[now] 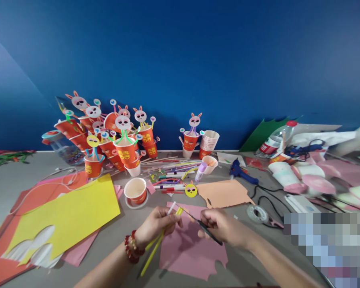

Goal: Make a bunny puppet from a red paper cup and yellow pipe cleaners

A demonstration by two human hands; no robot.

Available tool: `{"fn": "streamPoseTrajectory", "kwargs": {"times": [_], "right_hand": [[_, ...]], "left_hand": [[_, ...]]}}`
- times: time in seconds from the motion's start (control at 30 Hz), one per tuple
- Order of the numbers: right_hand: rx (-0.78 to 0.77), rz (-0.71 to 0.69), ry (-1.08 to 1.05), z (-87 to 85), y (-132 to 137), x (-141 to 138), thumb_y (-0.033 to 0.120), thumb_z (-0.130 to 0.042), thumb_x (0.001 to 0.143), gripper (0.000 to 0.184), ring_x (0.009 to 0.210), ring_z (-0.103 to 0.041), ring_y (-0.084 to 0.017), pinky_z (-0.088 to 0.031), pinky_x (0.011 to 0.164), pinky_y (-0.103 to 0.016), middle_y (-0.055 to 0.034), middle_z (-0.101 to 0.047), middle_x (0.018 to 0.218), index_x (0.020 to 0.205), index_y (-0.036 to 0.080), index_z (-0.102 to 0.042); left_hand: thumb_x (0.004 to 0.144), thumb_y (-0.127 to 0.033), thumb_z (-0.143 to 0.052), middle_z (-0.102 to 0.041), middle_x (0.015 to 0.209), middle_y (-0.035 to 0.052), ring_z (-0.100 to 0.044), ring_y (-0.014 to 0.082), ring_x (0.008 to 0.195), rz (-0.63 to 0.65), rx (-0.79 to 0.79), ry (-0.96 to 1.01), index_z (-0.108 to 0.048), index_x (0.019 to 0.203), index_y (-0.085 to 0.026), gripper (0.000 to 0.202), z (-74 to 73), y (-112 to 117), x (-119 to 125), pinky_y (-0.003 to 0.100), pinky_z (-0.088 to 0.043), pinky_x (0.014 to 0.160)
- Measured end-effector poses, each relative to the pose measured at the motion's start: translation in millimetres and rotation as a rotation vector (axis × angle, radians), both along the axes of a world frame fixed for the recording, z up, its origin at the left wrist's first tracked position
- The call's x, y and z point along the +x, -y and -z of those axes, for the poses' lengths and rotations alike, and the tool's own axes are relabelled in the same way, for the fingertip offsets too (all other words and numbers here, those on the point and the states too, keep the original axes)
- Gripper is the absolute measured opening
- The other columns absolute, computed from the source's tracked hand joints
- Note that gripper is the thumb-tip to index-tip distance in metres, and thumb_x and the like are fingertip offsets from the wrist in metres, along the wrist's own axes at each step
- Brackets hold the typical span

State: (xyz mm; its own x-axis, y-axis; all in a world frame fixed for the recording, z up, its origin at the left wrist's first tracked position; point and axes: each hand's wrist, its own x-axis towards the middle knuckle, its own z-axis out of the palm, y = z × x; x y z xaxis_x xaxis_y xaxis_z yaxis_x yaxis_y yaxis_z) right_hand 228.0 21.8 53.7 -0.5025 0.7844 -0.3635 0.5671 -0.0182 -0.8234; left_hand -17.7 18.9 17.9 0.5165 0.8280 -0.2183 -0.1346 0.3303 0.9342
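Observation:
My left hand (162,224), a beaded bracelet at its wrist, is closed on yellow straws (150,258). A white straw (171,207) also sticks up from its fingers. Scissors (210,232) with dark handles are in my right hand (217,228). Their blade tips point left, close to the upper ends of the yellow straws; whether they touch I cannot tell. Beneath both hands lies a pink paper sheet (195,256) with a ragged edge. Just beyond it is a yellow rabbit-face cutout (191,190).
Decorated red paper cups (124,149) with rabbit faces crowd the back left. Yellow paper (87,216) lies at left, near an upright paper cup (135,191). On the right are a blue glue gun (243,174), a tape roll (257,214), cables and a bottle (276,140).

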Motion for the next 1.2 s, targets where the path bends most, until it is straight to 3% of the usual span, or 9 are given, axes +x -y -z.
{"fn": "streamPoseTrajectory", "kwargs": {"times": [0.5, 0.7, 1.2], "right_hand": [[0.095, 0.012, 0.026, 6.5, 2.5, 7.0, 0.060, -0.072, 0.077, 0.055, 0.054, -0.035, -0.009, -0.023, 0.049, -0.020, 0.0071, -0.038, 0.056, 0.061, 0.020, -0.037], [0.150, 0.037, 0.058, 6.4, 9.9, 5.8, 0.053, -0.071, 0.080, 0.049, 0.056, -0.035, -0.010, -0.025, 0.050, -0.021, 0.0076, -0.038, 0.057, 0.064, 0.021, -0.038], [0.120, -0.009, 0.050, -0.4, 10.0, 0.7, 0.050, -0.077, 0.076, 0.052, 0.059, -0.032, -0.010, -0.023, 0.051, -0.021, 0.0075, -0.036, 0.060, 0.063, 0.021, -0.035]], "left_hand": [[0.077, -0.055, -0.074, -0.040, 0.036, -0.0070, -0.029, 0.0052, 0.035, 0.022, -0.026, 0.030, -0.073, 0.069, -0.010, 0.046, 0.7, -1.9, 0.7, 0.023, -0.022, 0.042], [0.079, -0.054, -0.073, -0.042, 0.038, -0.0066, -0.032, 0.0054, 0.037, 0.015, -0.012, 0.043, -0.073, 0.071, -0.010, 0.045, 1.4, -0.3, 0.3, 0.022, -0.026, 0.044], [0.079, -0.051, -0.074, -0.043, 0.038, -0.0063, -0.031, 0.0054, 0.035, 0.061, -0.029, 0.073, -0.072, 0.071, -0.011, 0.041, 5.6, 3.3, 2.3, 0.021, -0.030, 0.041]]}}
